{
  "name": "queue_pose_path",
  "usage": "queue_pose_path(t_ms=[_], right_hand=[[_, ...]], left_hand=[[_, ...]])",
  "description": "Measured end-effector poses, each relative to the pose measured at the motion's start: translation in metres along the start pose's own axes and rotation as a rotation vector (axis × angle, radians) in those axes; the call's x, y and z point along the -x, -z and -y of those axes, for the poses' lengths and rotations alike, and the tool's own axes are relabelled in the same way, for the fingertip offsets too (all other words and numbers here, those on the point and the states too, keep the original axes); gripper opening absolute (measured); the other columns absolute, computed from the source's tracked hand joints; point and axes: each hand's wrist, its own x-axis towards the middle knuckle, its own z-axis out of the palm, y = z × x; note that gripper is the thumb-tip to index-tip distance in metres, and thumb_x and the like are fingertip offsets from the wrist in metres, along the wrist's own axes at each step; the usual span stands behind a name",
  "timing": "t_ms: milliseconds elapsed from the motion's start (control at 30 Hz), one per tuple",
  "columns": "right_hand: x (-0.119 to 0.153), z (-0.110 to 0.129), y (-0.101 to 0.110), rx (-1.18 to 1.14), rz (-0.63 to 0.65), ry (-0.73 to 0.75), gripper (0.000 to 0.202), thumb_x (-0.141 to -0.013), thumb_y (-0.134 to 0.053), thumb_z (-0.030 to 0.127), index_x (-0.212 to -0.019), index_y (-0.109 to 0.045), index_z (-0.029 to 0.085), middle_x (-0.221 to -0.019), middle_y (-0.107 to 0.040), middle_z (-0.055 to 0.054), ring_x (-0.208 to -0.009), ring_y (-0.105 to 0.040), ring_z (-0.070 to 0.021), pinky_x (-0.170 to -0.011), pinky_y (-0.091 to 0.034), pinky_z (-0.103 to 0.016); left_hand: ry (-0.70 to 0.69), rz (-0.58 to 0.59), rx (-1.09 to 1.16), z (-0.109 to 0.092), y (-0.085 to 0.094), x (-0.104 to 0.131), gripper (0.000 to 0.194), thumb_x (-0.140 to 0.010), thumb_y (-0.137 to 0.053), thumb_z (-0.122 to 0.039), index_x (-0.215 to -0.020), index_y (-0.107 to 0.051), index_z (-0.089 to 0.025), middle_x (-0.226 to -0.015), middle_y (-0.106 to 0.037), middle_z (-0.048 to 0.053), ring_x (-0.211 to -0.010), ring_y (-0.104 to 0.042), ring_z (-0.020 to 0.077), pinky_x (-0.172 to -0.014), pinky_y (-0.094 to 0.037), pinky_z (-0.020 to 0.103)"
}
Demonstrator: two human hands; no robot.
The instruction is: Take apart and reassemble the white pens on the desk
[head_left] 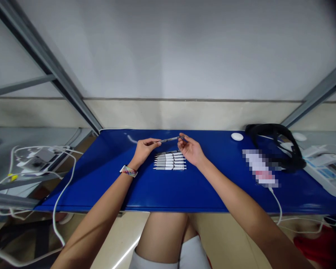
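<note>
A slim pen (170, 139) is held nearly level above the blue table (168, 194), between my two hands. My left hand (143, 150) pinches its left end with thumb and fingers. At its right end, the thumb and index finger of my right hand (192, 150) close on the pen, the other fingers curled. Just below the held pen, several white and grey pens (170, 164) lie side by side in a stack of rows, their tips pointing left. A colourful band is on my left wrist.
On the table's right side are a white oval object (237, 136), a black headset-like strap (289, 149) and a blurred-out device (260, 168) with a white cable (279, 205). White cables (70, 183) hang at the left edge. Metal posts (56, 71) flank the table.
</note>
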Motion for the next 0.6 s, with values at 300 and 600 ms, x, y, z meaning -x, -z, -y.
queue_pose_path(t_ms=[300,600], right_hand=[[0.0026,0.0001,-0.0004,-0.011,0.055,-0.003,0.018,-0.099,-0.062,0.022,-0.11,-0.075,0.015,-0.083,-0.077,-0.005,-0.074,-0.073,-0.0133,-0.08,-0.067,-0.026],[0.0045,0.0002,-0.0027,-0.019,0.099,-0.01,0.026,-0.099,-0.065,0.022,-0.121,-0.074,0.015,-0.091,-0.08,-0.007,-0.08,-0.076,-0.0154,-0.086,-0.068,-0.03]], left_hand=[[0.0,0.004,0.007,-0.0015,-0.0004,0.001,0.032,-0.078,-0.09,-0.044,-0.099,-0.088,-0.02,-0.088,-0.082,0.008,-0.078,-0.068,0.0203,-0.075,-0.05,0.033],[-0.005,-0.004,0.002,-0.0019,0.0014,-0.0001,0.036,-0.076,-0.09,-0.046,-0.1,-0.088,-0.02,-0.089,-0.083,0.008,-0.08,-0.069,0.0215,-0.076,-0.051,0.033]])
